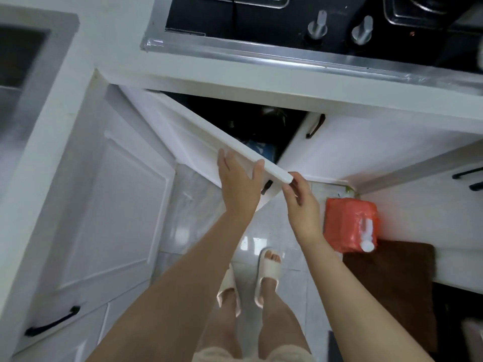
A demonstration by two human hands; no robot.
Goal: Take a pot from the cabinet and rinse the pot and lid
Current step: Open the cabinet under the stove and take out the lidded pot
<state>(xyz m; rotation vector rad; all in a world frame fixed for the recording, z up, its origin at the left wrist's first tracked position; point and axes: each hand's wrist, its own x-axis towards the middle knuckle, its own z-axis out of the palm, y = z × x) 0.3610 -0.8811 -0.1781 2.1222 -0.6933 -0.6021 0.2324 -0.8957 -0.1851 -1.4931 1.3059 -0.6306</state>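
Both hands are on the door [206, 142] of the cabinet [251, 126] under the stove [313, 27] — the left hand [239, 186] wraps its top edge, fingers hooked over, and the right hand [300, 205] pinches the corner nearest the person between thumb and fingertips. The door is partway open. The pot isn't really visible yet: there's something dark and rounded with a shiny spot [271, 113] deep in the shadow that might be it or its lid, but I can't tell. A blue thing [258, 148] sits nearer the front. My guess is a metal pot will be stiff and fairly heavy, and slick once wet, so grab it by the side handles, not the rim. The lid likely sits loose, so lift it by the knob or pin it down with a thumb — if it's glass, don't bang it on the frame coming out.
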